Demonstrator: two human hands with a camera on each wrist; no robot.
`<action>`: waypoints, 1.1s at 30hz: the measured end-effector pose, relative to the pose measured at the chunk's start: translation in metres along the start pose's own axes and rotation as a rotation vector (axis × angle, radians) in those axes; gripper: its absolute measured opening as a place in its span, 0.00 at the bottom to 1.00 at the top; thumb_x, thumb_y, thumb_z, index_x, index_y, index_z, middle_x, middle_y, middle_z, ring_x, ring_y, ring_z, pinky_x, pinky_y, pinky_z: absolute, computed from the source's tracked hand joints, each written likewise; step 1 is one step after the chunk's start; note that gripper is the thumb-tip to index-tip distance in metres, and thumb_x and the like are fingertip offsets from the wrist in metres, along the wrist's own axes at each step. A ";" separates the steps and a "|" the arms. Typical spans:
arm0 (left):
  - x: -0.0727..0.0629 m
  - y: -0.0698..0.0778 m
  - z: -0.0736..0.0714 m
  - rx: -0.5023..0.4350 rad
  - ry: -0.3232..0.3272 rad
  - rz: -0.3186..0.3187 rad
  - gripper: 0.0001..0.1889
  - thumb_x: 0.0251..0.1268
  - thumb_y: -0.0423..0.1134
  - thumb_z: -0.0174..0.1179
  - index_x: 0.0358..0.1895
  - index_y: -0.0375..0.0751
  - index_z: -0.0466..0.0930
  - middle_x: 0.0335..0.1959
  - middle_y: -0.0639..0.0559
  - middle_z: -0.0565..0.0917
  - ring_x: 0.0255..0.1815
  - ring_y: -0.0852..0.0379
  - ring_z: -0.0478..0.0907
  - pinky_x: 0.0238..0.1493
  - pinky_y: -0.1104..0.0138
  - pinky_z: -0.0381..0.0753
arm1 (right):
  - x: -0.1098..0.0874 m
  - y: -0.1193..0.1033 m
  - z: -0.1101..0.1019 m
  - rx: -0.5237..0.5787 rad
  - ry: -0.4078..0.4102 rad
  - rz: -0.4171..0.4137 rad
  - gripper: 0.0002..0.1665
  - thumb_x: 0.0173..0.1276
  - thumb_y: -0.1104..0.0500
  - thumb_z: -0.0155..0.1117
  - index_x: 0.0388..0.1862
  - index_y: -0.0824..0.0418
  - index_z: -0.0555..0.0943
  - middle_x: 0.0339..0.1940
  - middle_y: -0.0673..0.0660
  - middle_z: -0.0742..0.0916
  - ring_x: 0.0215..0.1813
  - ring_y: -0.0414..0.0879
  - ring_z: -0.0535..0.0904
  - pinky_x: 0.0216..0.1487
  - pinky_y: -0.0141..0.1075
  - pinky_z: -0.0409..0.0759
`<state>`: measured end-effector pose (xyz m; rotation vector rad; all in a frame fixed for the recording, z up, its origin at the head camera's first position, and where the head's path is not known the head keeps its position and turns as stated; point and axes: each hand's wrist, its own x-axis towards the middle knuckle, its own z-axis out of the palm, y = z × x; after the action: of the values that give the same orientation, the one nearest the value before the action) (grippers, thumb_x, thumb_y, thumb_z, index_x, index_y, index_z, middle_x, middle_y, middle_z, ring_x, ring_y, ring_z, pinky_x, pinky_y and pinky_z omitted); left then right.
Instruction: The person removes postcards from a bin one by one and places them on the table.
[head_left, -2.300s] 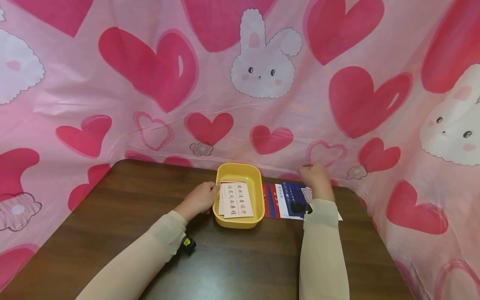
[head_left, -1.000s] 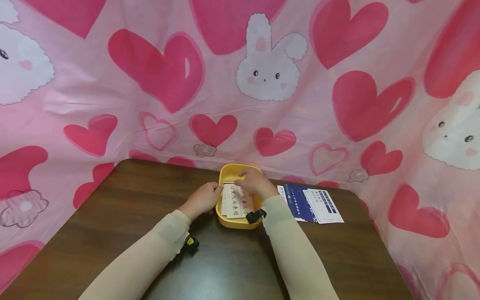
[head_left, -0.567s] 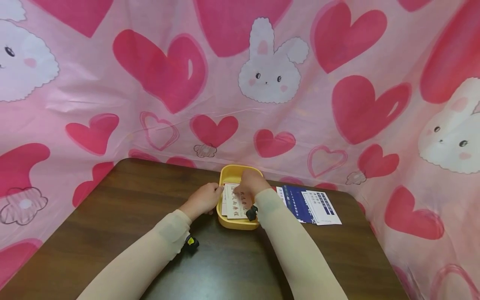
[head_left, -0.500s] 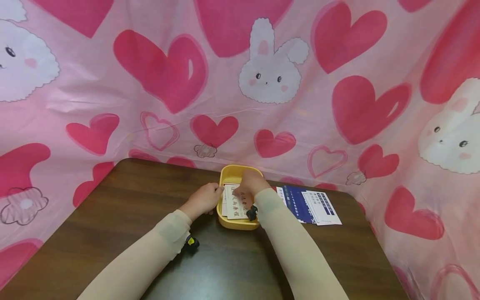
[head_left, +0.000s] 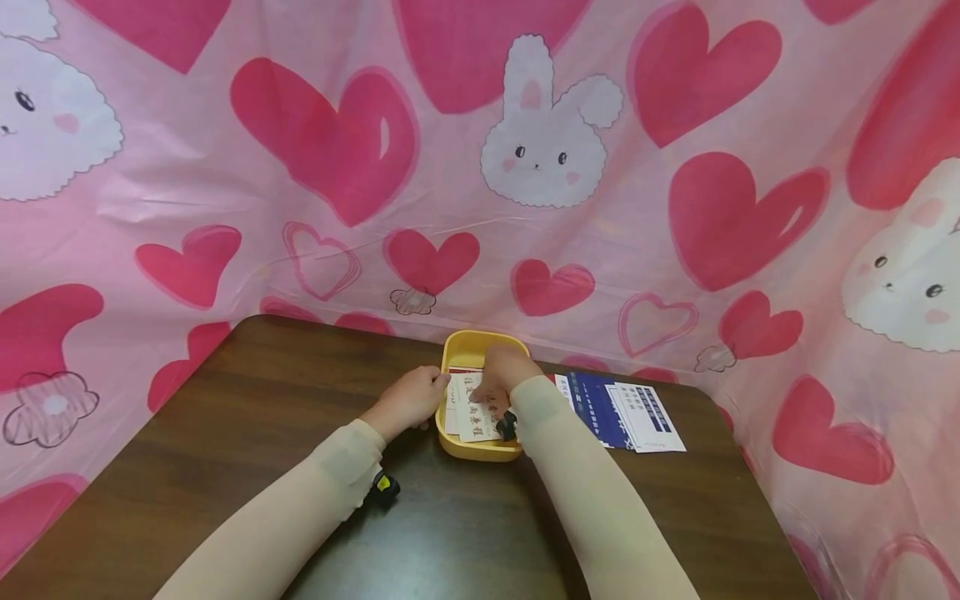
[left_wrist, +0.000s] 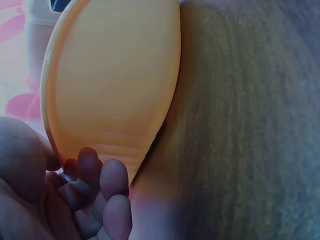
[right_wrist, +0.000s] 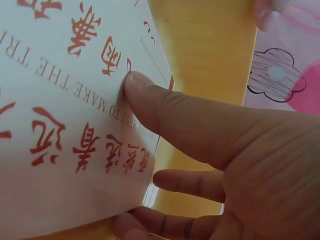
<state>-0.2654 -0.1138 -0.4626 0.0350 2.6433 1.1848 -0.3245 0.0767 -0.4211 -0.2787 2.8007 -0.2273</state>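
A yellow plastic box stands on the dark wooden table. My left hand grips its left rim; in the left wrist view the thumb is at the rim and the curled fingers press on the outer wall. Inside the box lies a small stack of white cards with red lettering. My right hand reaches into the box over the stack and pinches its edge. The right wrist view has the thumb on the top card, while the other fingers sit at the edge and partly beneath it.
Right of the box, a row of overlapping cards, blue, white and red, lies on the table; the right sleeve partly covers it. A pink curtain with hearts and rabbits hangs behind the table and along both sides.
My right hand has moved left from above the row of cards into the box, and its thumb has come down on the white stack. My left hand has stayed at the rim.
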 end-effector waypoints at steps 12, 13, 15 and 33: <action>-0.002 0.004 0.001 -0.009 -0.010 -0.030 0.22 0.96 0.54 0.47 0.65 0.41 0.83 0.34 0.43 0.85 0.24 0.47 0.82 0.23 0.61 0.79 | 0.005 0.008 -0.008 0.078 0.064 -0.002 0.13 0.69 0.58 0.86 0.43 0.61 0.89 0.39 0.56 0.91 0.41 0.50 0.86 0.52 0.44 0.92; -0.003 0.004 0.000 -0.009 -0.010 -0.034 0.22 0.95 0.54 0.47 0.65 0.41 0.83 0.34 0.43 0.85 0.25 0.47 0.82 0.24 0.61 0.79 | 0.004 0.009 -0.008 0.085 0.083 -0.003 0.12 0.68 0.58 0.86 0.43 0.61 0.89 0.40 0.56 0.91 0.41 0.50 0.86 0.53 0.44 0.92; -0.003 0.004 0.001 -0.013 -0.010 -0.040 0.22 0.95 0.54 0.48 0.65 0.41 0.83 0.35 0.43 0.85 0.25 0.47 0.82 0.24 0.61 0.79 | 0.002 0.010 -0.010 0.117 0.103 0.012 0.15 0.69 0.59 0.86 0.47 0.63 0.88 0.43 0.58 0.91 0.43 0.52 0.87 0.55 0.46 0.92; 0.001 0.002 0.002 0.003 0.010 -0.017 0.23 0.95 0.55 0.48 0.65 0.40 0.82 0.32 0.43 0.85 0.21 0.47 0.83 0.20 0.61 0.78 | -0.012 0.059 -0.033 0.498 0.259 -0.081 0.37 0.78 0.55 0.78 0.82 0.59 0.79 0.64 0.66 0.91 0.48 0.53 0.92 0.52 0.46 0.94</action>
<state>-0.2661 -0.1109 -0.4627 0.0076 2.6490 1.1785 -0.3334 0.1402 -0.3976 -0.2554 2.8576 -1.0243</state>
